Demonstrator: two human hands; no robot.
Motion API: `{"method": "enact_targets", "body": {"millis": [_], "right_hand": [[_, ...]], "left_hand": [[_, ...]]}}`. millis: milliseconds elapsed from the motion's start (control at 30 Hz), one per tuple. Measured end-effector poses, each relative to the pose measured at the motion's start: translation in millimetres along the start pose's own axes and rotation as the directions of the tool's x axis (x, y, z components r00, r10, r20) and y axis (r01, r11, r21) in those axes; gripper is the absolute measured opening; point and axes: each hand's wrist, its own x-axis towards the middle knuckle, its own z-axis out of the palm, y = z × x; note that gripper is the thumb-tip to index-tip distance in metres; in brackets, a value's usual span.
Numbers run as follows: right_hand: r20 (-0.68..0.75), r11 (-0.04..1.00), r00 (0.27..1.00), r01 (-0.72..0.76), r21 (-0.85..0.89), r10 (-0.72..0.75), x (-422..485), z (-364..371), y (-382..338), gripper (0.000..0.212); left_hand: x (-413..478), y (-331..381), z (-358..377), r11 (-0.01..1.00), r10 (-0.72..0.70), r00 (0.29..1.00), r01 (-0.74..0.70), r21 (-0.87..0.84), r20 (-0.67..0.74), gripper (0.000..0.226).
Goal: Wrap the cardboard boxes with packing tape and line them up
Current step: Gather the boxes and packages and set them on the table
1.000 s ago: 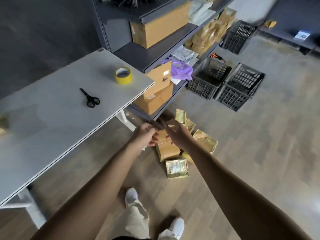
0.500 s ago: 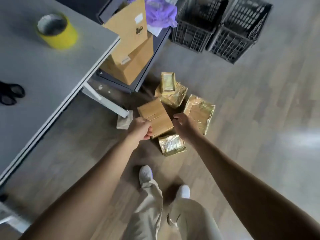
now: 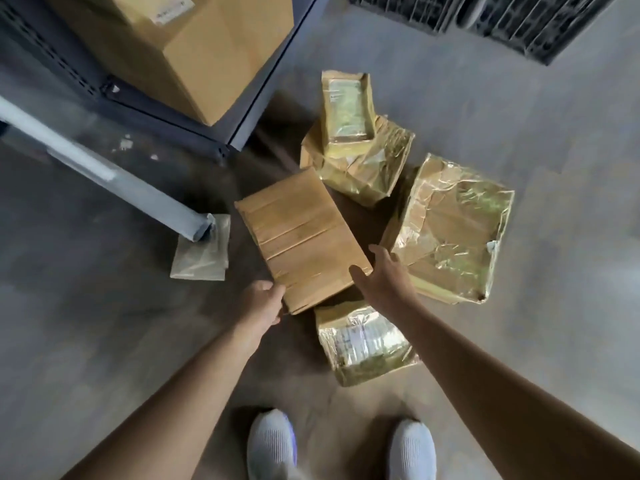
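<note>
Camera (head view, the only one) has dipped since half a second ago: the surface top, tape roll and scissors are out of frame. Only one surface leg (image 3: 104, 164) and the pad (image 3: 202, 251) under its foot show. Right hand (image 3: 384, 282) has let go, fingers spread and straight. Its thumb tip is at the near-right corner of the plain box (image 3: 301, 237), touching or just over it, can't tell. Left hand (image 3: 261, 303) grips the near-left corner; the fingers underneath are hidden.

Progress, my read:
- **Wrapped:** four boxes in shiny yellowish tape lie on the floor, so wrapping looks done for those.
  - The big wrapped box (image 3: 450, 230) is just right of the plain box.
  - The small wrapped box (image 3: 346, 105) is stacked on the crumpled wrapped box (image 3: 360, 164) at the far side.
  - The near wrapped box (image 3: 363, 344) is by the shoes (image 3: 272, 445).
- **Lining up:** not done. They lie in a loose cluster at odd angles, not a row.
- **Plain box:** it's in the middle of the cluster, its near edge overlapping the near wrapped box. Brown card with faint cross bands.

Unclear:
- Whether those bands are clear tape or seams.
- Whether the plain box rests on the floor or is held just above it.
- The carton (image 3: 194, 46) on the shelf and the crates (image 3: 519, 19) are cut off at the top edge.
- Blur makes the labels unreadable.
</note>
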Motion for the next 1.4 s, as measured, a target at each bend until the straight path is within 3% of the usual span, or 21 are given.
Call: {"method": "enact_targets", "body": {"millis": [167,333,433,533,667,733,767,833,900,1000,1067,1267,1400], "right_hand": [[0.069,0.998,0.998,-0.016,0.058,0.012,65.4,47.6,25.0,0.074],[-0.082,0.985,0.996,0.041,0.168,-0.027,58.4,54.9,19.4,0.065],[-0.112,0.932,0.994,0.036,0.36,0.005,34.4,29.9,3.9,0.064],[-0.139,0.846,0.988,0.022,0.532,0.062,3.7,-13.8,-21.7,0.055],[-0.068,0.852,0.995,-0.025,0.523,0.071,-40.8,-84.0,-60.2,0.055],[-0.077,0.846,0.995,-0.011,0.533,0.062,-66.9,-116.0,-77.9,0.055],[-0.098,0.835,0.993,-0.002,0.55,0.066,-80.4,-131.4,-85.7,0.053],[-0.13,0.806,0.989,0.015,0.591,0.077,-105.7,-162.2,-99.0,0.051],[-0.142,0.786,0.989,0.055,0.616,0.042,-130.2,-191.6,-108.8,0.045],[-0.142,0.758,0.99,0.097,0.645,-0.006,-164.5,-235.9,-118.1,0.028],[-0.105,0.748,0.994,0.077,0.659,-0.01,-181.8,-264.8,-123.8,0.021],[-0.085,0.904,0.993,0.109,0.413,-0.081,-219.6,-334.6,-159.2,0.028],[-0.08,0.914,0.985,0.17,0.369,-0.152,-242.7,-373.3,-187.5,0.039]], "left_hand": [[64.9,-13.2,14.9,0.968,-0.082,0.995,0.092,-0.232,0.054,0.016],[56.7,-9.0,6.1,0.936,-0.022,1.0,0.025,-0.352,0.012,0.009],[25.2,11.6,-8.0,0.886,0.035,0.999,-0.024,-0.464,0.016,0.016],[-18.4,35.4,-23.1,0.924,0.139,0.989,-0.146,-0.353,-0.044,0.029],[-82.0,73.1,-49.6,0.888,0.2,0.96,-0.262,-0.377,-0.196,0.032],[-113.7,96.6,-64.3,0.874,0.201,0.95,-0.284,-0.394,-0.238,0.027],[-128.3,108.0,-71.5,0.857,0.184,0.952,-0.277,-0.435,-0.243,0.035],[-157.8,132.1,-86.2,0.814,0.174,0.959,-0.267,-0.515,-0.222,0.057],[-186.7,155.5,-102.8,0.88,0.185,0.965,-0.247,-0.406,-0.187,0.065],[-228.6,184.6,-122.8,0.952,0.142,0.989,-0.124,-0.281,0.045,0.086],[-263.2,202.7,-128.4,0.954,0.135,0.979,-0.088,-0.288,0.151,0.082],[-367.7,253.1,-121.3,0.938,0.238,0.966,-0.255,-0.234,-0.1,0.108],[-427.5,278.3,-111.6,0.879,0.364,0.886,-0.429,-0.208,-0.286,0.098]]}}
